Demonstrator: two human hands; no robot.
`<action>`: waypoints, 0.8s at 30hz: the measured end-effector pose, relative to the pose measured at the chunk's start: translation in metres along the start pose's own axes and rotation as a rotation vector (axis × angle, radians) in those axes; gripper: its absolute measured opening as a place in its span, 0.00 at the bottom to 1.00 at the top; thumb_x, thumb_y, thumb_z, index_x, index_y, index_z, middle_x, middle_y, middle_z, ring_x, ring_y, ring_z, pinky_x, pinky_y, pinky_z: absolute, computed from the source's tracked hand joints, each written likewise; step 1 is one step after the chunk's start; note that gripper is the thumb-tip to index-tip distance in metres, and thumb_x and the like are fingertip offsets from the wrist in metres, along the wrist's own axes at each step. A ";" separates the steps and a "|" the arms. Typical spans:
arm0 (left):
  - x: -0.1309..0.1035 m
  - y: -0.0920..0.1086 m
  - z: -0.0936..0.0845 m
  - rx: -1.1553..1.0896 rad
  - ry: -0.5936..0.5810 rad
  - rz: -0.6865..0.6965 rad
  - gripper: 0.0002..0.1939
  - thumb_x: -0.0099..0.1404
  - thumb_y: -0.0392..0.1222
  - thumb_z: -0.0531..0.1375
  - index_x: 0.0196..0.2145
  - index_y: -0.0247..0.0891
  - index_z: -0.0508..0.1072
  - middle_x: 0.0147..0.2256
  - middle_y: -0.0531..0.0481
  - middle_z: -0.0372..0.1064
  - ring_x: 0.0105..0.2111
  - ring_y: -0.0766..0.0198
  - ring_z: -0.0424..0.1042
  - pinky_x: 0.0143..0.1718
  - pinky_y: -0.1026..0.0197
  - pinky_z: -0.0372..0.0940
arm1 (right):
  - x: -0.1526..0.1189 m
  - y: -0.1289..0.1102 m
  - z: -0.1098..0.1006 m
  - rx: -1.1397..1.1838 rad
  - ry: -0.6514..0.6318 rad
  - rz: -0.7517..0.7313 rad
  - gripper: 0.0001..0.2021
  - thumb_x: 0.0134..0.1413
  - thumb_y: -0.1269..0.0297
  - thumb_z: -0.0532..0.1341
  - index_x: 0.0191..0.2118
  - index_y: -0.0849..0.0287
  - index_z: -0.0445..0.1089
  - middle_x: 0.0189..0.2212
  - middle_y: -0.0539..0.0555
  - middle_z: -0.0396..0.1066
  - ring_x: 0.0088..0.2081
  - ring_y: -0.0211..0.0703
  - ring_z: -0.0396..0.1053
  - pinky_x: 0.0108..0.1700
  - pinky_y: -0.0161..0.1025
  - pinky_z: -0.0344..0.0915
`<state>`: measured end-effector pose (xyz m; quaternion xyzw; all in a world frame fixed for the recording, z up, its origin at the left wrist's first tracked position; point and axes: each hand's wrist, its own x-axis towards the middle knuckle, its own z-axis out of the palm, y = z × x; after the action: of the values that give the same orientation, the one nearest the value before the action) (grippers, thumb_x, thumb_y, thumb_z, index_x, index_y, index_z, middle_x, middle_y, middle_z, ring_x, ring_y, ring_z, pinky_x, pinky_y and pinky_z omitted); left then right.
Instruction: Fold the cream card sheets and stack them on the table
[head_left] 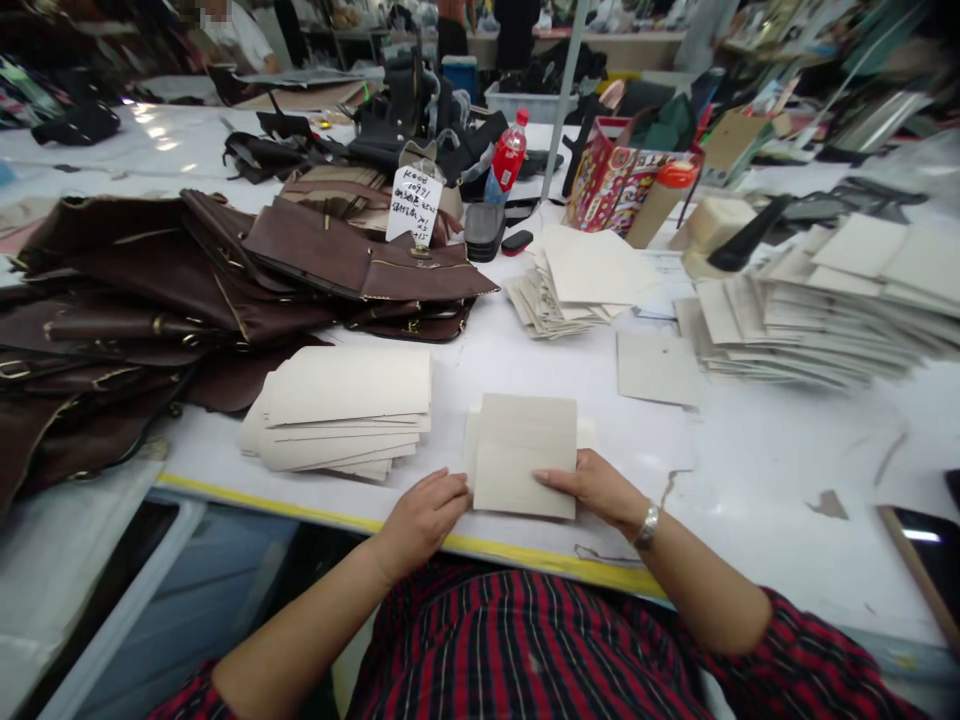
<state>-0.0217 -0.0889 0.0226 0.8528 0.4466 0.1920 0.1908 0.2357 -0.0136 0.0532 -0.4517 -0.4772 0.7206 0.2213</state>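
My right hand (pixel 600 485) grips a squarish beige cardboard piece (pixel 525 440) at its right edge, thumb on top and fingers underneath. A paler piece (pixel 470 440) shows from under it on the left and right. My left hand (pixel 426 515) is closed at the lower left edge of these pieces, its fingertips against them; how far they reach underneath is hidden. Left of the pieces lies a fanned stack of cream card panels (pixel 349 395). A single card with a small hole (pixel 658 368) lies to the right, beyond my right hand.
Brown leather bag parts (pixel 247 270) pile up at left. More card stacks (pixel 577 270) (pixel 817 310) stand farther back and right. A red-capped bottle (pixel 507 160), a handwritten tag (pixel 412 208) and a patterned bag (pixel 611 180) are behind. A phone (pixel 926 560) lies at right.
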 end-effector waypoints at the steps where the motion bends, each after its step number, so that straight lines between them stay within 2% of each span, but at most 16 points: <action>1: -0.002 0.000 0.000 0.001 0.010 0.008 0.16 0.63 0.33 0.46 0.44 0.41 0.67 0.44 0.46 0.66 0.50 0.61 0.60 0.55 0.52 0.50 | 0.002 0.003 0.000 -0.003 0.008 0.007 0.21 0.39 0.58 0.64 0.41 0.63 0.69 0.41 0.57 0.70 0.42 0.48 0.68 0.47 0.45 0.63; 10: -0.015 -0.004 -0.003 0.007 -0.071 0.059 0.19 0.61 0.31 0.47 0.50 0.38 0.62 0.49 0.43 0.62 0.53 0.57 0.56 0.55 0.47 0.49 | 0.005 0.009 0.004 -0.040 0.066 0.039 0.20 0.38 0.59 0.65 0.40 0.63 0.70 0.39 0.56 0.71 0.40 0.50 0.69 0.46 0.47 0.65; 17: -0.024 -0.010 0.003 0.074 -0.062 0.103 0.21 0.62 0.31 0.46 0.53 0.37 0.58 0.52 0.43 0.59 0.55 0.56 0.53 0.56 0.48 0.47 | 0.006 0.011 0.009 -0.088 0.104 0.051 0.18 0.39 0.60 0.65 0.38 0.63 0.71 0.39 0.57 0.71 0.40 0.49 0.69 0.44 0.44 0.66; 24: -0.023 -0.007 0.002 -0.214 0.027 0.030 0.22 0.60 0.31 0.50 0.52 0.42 0.61 0.51 0.45 0.60 0.54 0.57 0.54 0.55 0.48 0.47 | 0.006 0.014 0.010 -0.115 0.132 0.043 0.18 0.39 0.60 0.65 0.39 0.64 0.71 0.39 0.57 0.71 0.40 0.50 0.69 0.45 0.45 0.66</action>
<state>-0.0382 -0.1046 0.0140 0.8314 0.4134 0.2530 0.2719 0.2257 -0.0201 0.0390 -0.5203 -0.4925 0.6651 0.2106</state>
